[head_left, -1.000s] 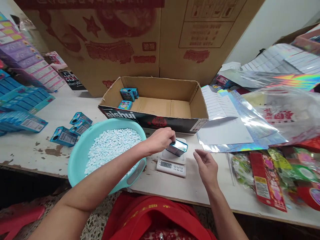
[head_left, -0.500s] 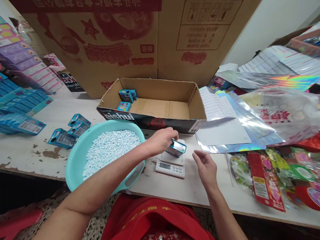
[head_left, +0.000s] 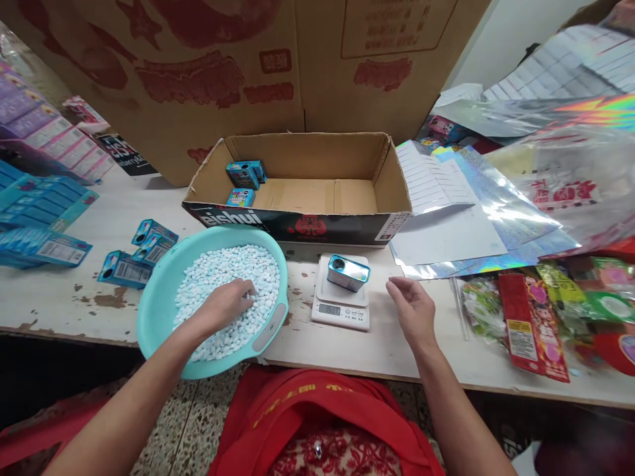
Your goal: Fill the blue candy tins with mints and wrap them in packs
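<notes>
My left hand is down in the turquoise basin, its fingers curled together on the small white candies. To the right of the basin, a white digital scale lies on the table. On its platform rests a small blue tin box with a dark round hole at its left end and a shiny top; no hand touches it. My right hand rests beside the scale on its right side, thumb and fingers slightly bent and apart, holding nothing.
Behind the basin and scale stands an open carton with several blue boxes at its left. More blue boxes lie left of the basin. Holographic sheets and candy packets cover the right side.
My left hand has left the tin on the scale and moved left into the candies in the basin. The right hand stays beside the scale. The view has tipped downward.
</notes>
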